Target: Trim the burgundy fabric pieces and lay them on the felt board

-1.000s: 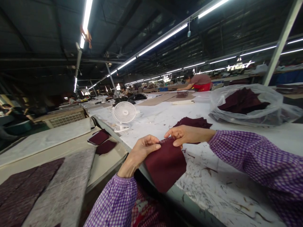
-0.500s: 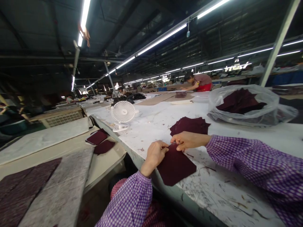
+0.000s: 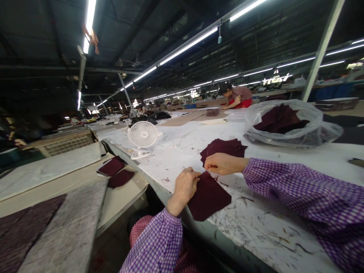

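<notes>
Cloth (image 3: 209, 199) sits lower, on our littered desk (image 3: 176, 151) under strip lights (image 3: 189, 46); left grip (image 3: 184, 185) pinches it, right grip (image 3: 224, 163) unclear.

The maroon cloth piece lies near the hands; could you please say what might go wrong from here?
The cloth piece lies at the near edge of the table, so it might slip off if the left hand drags it. The right hand is close to the fanned pile and could nudge it askew.

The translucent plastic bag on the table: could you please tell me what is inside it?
Inside the translucent plastic bag is a heap of dark maroon fabric pieces, visible at the open top. The heap's underside is covered, so anything beneath cannot be seen.
</notes>
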`<move>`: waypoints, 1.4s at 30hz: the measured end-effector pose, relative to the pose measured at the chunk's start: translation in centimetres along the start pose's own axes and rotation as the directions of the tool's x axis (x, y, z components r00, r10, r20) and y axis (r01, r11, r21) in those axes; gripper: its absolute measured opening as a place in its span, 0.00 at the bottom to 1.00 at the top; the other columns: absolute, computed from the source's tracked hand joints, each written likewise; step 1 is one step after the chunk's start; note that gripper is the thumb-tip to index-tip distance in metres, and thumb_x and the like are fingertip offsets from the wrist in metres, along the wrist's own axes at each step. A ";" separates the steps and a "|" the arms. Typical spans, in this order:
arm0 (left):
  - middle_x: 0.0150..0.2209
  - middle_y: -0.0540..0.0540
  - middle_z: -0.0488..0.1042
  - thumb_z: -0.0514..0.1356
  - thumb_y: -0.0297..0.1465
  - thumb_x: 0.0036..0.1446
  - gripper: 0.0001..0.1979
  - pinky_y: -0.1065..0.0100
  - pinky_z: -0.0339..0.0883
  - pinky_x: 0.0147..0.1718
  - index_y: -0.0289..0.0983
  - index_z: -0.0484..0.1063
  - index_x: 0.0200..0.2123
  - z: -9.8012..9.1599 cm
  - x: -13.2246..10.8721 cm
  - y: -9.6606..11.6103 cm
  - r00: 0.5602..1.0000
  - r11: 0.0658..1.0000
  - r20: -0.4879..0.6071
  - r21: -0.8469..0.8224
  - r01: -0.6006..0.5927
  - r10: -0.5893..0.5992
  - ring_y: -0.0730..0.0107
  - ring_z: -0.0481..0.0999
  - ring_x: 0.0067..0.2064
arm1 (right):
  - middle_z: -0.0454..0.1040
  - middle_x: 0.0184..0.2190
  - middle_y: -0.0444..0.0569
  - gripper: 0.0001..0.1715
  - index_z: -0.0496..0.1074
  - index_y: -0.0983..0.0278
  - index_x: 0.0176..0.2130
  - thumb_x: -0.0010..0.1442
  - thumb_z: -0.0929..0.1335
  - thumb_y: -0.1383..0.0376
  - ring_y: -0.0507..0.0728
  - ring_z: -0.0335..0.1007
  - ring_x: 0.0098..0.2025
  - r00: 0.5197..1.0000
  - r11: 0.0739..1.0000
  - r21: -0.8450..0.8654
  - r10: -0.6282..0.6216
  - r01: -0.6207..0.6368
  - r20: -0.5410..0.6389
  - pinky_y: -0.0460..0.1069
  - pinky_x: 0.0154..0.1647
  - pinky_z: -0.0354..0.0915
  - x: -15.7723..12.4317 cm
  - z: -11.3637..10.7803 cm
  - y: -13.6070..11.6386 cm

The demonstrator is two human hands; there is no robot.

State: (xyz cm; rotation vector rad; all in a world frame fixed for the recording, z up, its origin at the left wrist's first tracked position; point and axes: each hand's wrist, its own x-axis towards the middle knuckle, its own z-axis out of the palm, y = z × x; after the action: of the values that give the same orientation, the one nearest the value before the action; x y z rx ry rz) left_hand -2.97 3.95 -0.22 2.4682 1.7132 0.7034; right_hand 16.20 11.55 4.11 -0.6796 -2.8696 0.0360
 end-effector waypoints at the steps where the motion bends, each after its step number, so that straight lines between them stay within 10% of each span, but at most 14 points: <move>1: 0.37 0.47 0.72 0.55 0.26 0.57 0.13 0.68 0.63 0.41 0.42 0.76 0.41 0.1 0.0 -0.1 1.000 1.000 -0.001 -0.002 0.001 -0.001 0.66 0.71 0.42 | 0.74 0.30 0.48 0.07 0.72 0.66 0.33 0.53 0.64 0.72 0.53 0.67 0.31 1.000 1.000 -0.003 0.003 -0.003 0.001 0.46 0.34 0.58 0.0 0.1 0.0; 18: 0.33 0.48 0.70 0.52 0.24 0.58 0.15 0.70 0.64 0.39 0.42 0.77 0.42 0.7 -0.1 -1.2 0.996 0.977 -0.064 -0.201 -0.070 0.059 0.70 0.70 0.37 | 0.67 0.30 0.48 0.11 0.68 0.67 0.33 0.64 0.59 0.68 0.53 0.62 0.33 0.988 0.921 -0.360 -0.156 0.149 0.009 0.48 0.30 0.54 -0.7 1.3 -0.7; 28: 0.35 0.46 0.69 0.49 0.24 0.60 0.18 0.67 0.64 0.41 0.44 0.76 0.43 0.3 -0.7 -0.5 0.985 0.985 -0.054 -0.034 -0.168 0.166 0.67 0.68 0.39 | 0.68 0.35 0.52 0.10 0.69 0.68 0.37 0.63 0.59 0.73 0.56 0.61 0.36 0.980 0.852 -0.491 -0.195 0.184 0.029 0.50 0.34 0.58 -2.3 2.2 -0.8; 32: 0.35 0.46 0.69 0.49 0.24 0.60 0.18 0.67 0.64 0.42 0.44 0.76 0.43 0.4 -0.6 -0.4 0.988 0.989 -0.050 -0.024 -0.148 0.147 0.66 0.68 0.40 | 0.69 0.35 0.53 0.13 0.71 0.68 0.39 0.61 0.59 0.75 0.58 0.63 0.39 0.995 0.934 -0.358 -0.038 0.002 -0.093 0.53 0.41 0.61 -2.7 1.6 -0.9; 42: 0.33 0.47 0.72 0.54 0.25 0.58 0.12 0.69 0.64 0.38 0.41 0.78 0.36 -1.0 -2.2 -2.1 0.993 0.983 -0.086 -0.161 -0.090 0.077 0.68 0.70 0.39 | 0.70 0.39 0.55 0.18 0.72 0.69 0.44 0.62 0.56 0.73 0.56 0.66 0.40 0.997 0.998 0.038 -0.039 0.042 -0.070 0.51 0.42 0.64 -1.7 1.9 -3.9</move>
State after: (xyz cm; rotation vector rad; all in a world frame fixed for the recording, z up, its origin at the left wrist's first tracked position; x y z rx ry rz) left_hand -5.81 2.54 -0.67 2.4408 1.5144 0.9229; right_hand 15.62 7.32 2.19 -0.6026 -2.8077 0.0616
